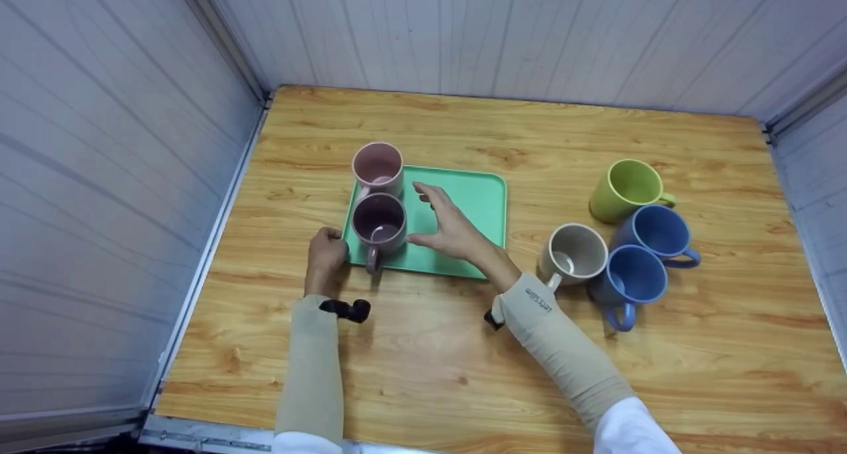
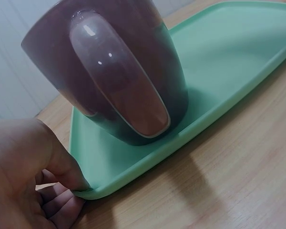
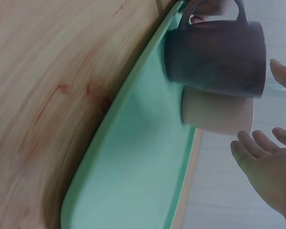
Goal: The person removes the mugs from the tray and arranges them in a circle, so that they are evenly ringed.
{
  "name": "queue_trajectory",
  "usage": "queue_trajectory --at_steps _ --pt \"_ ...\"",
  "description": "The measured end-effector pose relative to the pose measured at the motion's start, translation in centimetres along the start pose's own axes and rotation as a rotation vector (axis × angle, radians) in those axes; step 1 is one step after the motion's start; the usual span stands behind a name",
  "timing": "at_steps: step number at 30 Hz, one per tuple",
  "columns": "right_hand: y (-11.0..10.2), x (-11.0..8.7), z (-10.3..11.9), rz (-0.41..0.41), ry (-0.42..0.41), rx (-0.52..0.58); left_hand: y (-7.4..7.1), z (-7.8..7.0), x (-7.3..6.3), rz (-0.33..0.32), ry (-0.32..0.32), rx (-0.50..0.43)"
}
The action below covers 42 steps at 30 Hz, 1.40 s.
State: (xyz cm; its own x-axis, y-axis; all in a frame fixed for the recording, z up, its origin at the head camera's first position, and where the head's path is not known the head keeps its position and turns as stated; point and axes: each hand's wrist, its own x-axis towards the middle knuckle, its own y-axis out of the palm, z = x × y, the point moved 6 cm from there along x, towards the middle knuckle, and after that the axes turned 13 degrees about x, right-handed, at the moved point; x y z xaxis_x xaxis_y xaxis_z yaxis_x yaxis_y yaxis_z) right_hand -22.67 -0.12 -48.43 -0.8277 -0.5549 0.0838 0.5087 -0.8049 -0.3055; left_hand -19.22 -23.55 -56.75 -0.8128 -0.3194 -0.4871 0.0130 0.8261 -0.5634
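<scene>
A green tray (image 1: 456, 259) lies on the wooden table. At its left end stand a pink mug (image 1: 378, 163) and, in front of it, a dark purple mug (image 1: 379, 222) whose handle points toward the person. The left hand (image 1: 326, 252) pinches the tray's near left corner; in the left wrist view its thumb (image 2: 69, 169) is over the rim, with curled fingers below. Over the tray, just right of the purple mug, hovers the right hand (image 1: 450, 226), thumb and fingers spread apart and holding nothing. The right wrist view shows this hand's fingers (image 3: 257, 145) apart from both mugs.
Right of the tray stand a beige mug (image 1: 574, 252), a yellow-green mug (image 1: 625, 189) and two blue mugs, one behind (image 1: 655, 232) and one nearer (image 1: 628, 275). The right forearm passes close by the beige mug. Pale panel walls (image 1: 476, 37) enclose the table's back and sides.
</scene>
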Motion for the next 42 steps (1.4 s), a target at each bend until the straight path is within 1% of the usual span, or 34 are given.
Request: queue_trajectory --at_steps 4,11,14,20,24,28,33,35,42 --pt "0.6 0.4 -0.1 0.020 0.019 -0.007 0.0 0.0 0.1 -0.005 0.000 0.016" --pt "1.4 1.1 -0.2 0.051 0.026 -0.009 0.2 0.2 0.0 0.023 -0.048 -0.044" --pt "1.6 1.4 -0.2 0.057 0.027 -0.011 0.2 0.2 0.1 0.026 -0.055 -0.041" --pt "2.1 1.7 -0.1 0.069 0.010 -0.009 0.0 0.1 -0.1 0.016 -0.027 -0.016" --pt "2.4 1.8 -0.1 0.085 0.017 -0.021 0.0 0.0 -0.2 0.018 -0.008 0.006" --pt "2.7 1.9 -0.2 0.095 0.025 -0.038 0.0 0.0 -0.2 0.021 -0.017 -0.008" --pt "3.1 2.0 0.0 0.108 0.017 -0.048 0.0 0.0 -0.2 0.005 -0.018 -0.016" --pt "3.2 2.1 0.1 0.117 0.010 -0.051 -0.1 -0.1 -0.2 -0.004 -0.006 0.002" --pt "3.7 2.3 0.3 0.140 -0.004 -0.043 -0.2 -0.2 -0.2 -0.005 0.012 0.048"
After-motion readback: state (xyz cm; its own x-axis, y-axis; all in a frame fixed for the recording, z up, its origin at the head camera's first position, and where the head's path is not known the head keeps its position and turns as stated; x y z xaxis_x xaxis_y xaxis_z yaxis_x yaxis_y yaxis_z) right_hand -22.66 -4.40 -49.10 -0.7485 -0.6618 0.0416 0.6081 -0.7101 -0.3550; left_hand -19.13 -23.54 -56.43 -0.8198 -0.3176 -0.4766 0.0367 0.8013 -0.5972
